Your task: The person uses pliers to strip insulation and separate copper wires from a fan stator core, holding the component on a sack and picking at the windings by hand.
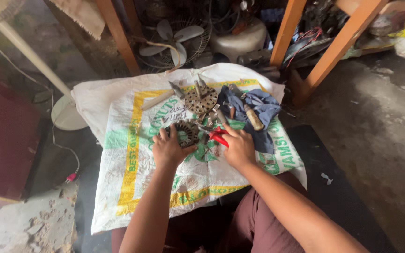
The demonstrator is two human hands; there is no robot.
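Left hand [168, 149] grips stator [186, 132]; right hand [238, 147] holds pliers [218, 136].

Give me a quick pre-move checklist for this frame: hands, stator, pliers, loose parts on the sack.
1. Left hand steadying the round metal stator: ok.
2. Right hand gripping the red-handled pliers: ok.
3. Plier tip contact with the stator: cannot tell, too small.
4. Perforated metal disc lying apart from the stator: ok.
5. Wooden-handled tool resting on the blue cloth: ok.
6. Small loose parts all on the sack: cannot tell.
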